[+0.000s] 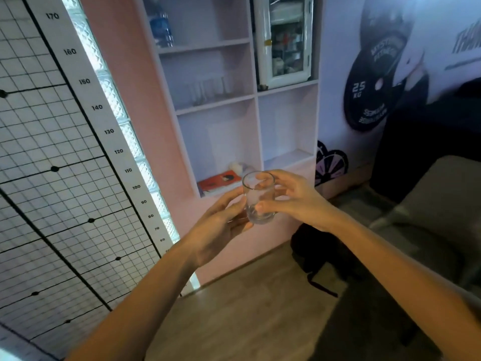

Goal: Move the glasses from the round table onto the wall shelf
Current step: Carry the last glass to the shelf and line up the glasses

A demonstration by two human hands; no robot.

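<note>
A clear empty drinking glass [258, 198] is held upright in mid-air in front of me, below the wall shelf [216, 104]. My right hand [291, 199] wraps its fingers around the glass from the right. My left hand [221, 222] touches the glass's lower left side and base with its fingers. Several clear glasses [208, 89] stand on the middle left compartment of the pale shelf unit. The round table is out of view.
A water bottle [162, 24] stands in the top left compartment and a white cabinet [285, 40] at top right. An orange book [221, 181] lies in the bottom left compartment. A grey sofa [429, 204] and a dark bag [320, 254] sit to the right.
</note>
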